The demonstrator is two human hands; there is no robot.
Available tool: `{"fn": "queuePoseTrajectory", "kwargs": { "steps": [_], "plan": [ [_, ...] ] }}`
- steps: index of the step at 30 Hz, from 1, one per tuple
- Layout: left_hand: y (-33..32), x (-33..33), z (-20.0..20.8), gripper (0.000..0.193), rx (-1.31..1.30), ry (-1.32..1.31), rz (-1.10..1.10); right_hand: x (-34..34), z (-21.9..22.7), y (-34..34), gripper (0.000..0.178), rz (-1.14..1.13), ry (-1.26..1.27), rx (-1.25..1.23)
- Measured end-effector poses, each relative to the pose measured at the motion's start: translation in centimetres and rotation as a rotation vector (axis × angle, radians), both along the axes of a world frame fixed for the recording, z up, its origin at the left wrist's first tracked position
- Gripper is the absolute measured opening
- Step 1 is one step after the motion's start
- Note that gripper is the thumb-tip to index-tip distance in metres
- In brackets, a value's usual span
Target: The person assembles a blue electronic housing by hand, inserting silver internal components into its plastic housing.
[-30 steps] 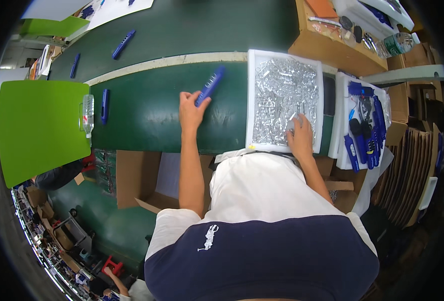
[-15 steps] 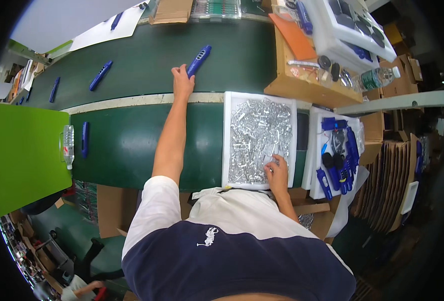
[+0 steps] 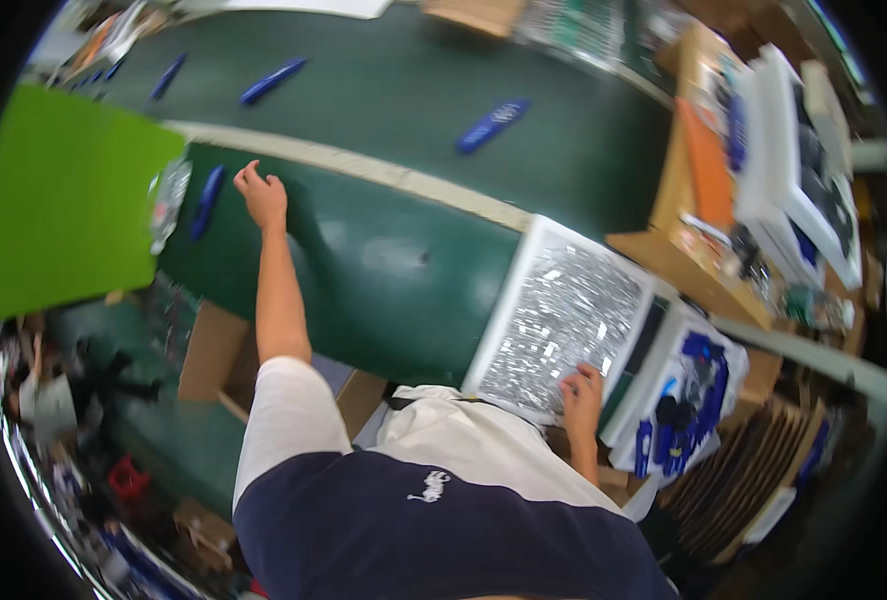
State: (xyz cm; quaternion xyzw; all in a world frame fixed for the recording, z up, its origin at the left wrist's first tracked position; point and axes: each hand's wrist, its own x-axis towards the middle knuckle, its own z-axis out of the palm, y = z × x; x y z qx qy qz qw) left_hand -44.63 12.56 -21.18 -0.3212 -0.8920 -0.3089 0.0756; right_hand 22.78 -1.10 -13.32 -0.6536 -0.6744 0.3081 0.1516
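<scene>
My left hand (image 3: 263,196) reaches out over the green bench with its fingers apart, holding nothing. Just left of it lies a slim blue handheld device (image 3: 207,202). Another blue handheld device (image 3: 493,126), with pale oval marks on its face, rests on the far belt. My right hand (image 3: 582,392) is at the near right corner of a white foam tray (image 3: 504,312) filled with small shiny metal parts (image 3: 563,310). Its fingers are curled together; motion blur hides whatever may be between them.
A plastic bottle (image 3: 170,205) lies against the green panel (image 3: 63,200) at left. More blue devices (image 3: 273,80) lie along the far belt (image 3: 383,90). Right of the tray, a white box (image 3: 623,440) holds blue parts. A wooden stand (image 3: 653,255) carries foam trays. Another person (image 3: 48,405) is at lower left.
My left hand has let go of the blue device on the far belt and swung left and nearer. The whole view has turned and tilted. My right hand stays at the tray.
</scene>
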Motion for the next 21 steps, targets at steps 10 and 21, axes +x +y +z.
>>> {"fn": "queuePoseTrajectory", "kwargs": {
  "steps": [10,21],
  "plan": [
    [-5.5,-10.5,1.1,0.069,-0.506,-0.142,0.279,0.3,-0.4,2.3,0.011,-0.278,-0.043,0.097],
    [-7.0,-5.9,-1.2,0.032,-0.194,0.021,-0.053,-0.2,-1.0,2.7,0.005,-0.468,0.309,-0.023]
  ]
}}
